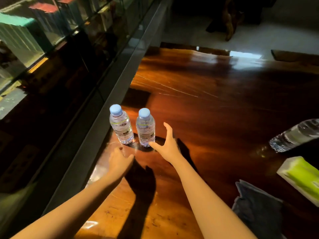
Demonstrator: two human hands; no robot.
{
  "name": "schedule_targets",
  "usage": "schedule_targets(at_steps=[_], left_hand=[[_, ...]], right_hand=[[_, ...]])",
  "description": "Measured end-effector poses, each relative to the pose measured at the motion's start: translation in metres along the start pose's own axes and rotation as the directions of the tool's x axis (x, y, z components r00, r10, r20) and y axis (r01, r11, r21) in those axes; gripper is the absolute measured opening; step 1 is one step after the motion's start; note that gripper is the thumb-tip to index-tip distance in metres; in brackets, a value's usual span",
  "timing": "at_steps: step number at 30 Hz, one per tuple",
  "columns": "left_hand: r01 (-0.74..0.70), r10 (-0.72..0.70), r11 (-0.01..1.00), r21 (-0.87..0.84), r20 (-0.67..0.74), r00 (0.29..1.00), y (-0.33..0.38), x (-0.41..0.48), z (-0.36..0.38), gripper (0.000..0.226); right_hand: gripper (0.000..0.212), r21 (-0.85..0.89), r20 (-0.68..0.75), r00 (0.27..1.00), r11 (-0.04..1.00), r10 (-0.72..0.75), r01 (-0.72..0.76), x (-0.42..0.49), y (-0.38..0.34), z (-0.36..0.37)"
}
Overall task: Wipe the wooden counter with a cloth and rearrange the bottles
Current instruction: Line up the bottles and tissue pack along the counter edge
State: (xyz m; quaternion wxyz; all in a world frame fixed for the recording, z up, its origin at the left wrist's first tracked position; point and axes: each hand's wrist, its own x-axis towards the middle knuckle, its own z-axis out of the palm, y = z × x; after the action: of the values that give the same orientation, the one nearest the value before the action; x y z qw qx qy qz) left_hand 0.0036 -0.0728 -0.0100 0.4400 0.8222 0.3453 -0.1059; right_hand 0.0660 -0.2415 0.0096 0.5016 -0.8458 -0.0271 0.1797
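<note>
Both hands empty, fingers spread: left hand & right hand just short of two upright bottles on wooden counter.

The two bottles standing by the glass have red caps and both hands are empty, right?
Not quite: the head view shows the caps on the two bottles are light blue, not red. They do stand by the glass, and the left hand and right hand are both empty.

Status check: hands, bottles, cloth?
Left hand and right hand open, empty, near two upright bottles. Third bottle at right edge. Cloth lying idle. Nothing blocking.
</note>
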Motion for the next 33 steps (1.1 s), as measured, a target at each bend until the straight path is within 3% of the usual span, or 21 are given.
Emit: schedule_targets(at_steps=[2, 7, 14, 18, 23, 27, 33], left_hand=[[-0.054, 0.042, 0.996, 0.067, 0.178, 0.983, 0.010, -0.018, 0.023, 0.047], [-0.446, 0.331, 0.854, 0.269, 0.380, 0.864, 0.077, -0.036, 0.089, 0.040], [-0.675, 0.323, 0.632, 0.381, 0.662, 0.676, 0.165, -0.071, 0.195, 0.048], [-0.707, 0.343, 0.615, 0.348, 0.690, 0.638, 0.203, -0.101, 0.251, 0.061], [-0.752, 0.457, 0.618, 0.229, 0.673, 0.581, 0.245, -0.129, 0.308, 0.080], [-0.782, 0.572, 0.614, 0.107, 0.622, 0.534, 0.276, -0.141, 0.350, 0.097], [-0.658, 0.657, 0.720, -0.220, 0.521, 0.545, 0.314, -0.154, 0.394, 0.092]], right_hand=[[0.080, -0.083, -0.010, 0.996, 0.992, 0.093, -0.093, -0.010, 0.017, -0.024], [0.054, -0.078, 0.093, 0.955, 0.959, 0.280, -0.274, -0.042, 0.056, -0.102], [0.049, -0.122, 0.055, 0.916, 0.914, 0.397, -0.388, -0.090, 0.107, -0.222], [0.049, -0.104, -0.067, 0.911, 0.905, 0.407, -0.413, -0.114, 0.141, -0.285], [0.080, -0.435, -0.222, 0.910, 0.800, 0.349, -0.413, -0.132, 0.190, -0.346], [0.115, -0.481, -0.275, 0.860, 0.712, 0.430, -0.511, -0.135, 0.224, -0.373], [0.125, -0.497, -0.260, 0.837, 0.676, 0.482, -0.544, -0.127, 0.260, -0.391]])
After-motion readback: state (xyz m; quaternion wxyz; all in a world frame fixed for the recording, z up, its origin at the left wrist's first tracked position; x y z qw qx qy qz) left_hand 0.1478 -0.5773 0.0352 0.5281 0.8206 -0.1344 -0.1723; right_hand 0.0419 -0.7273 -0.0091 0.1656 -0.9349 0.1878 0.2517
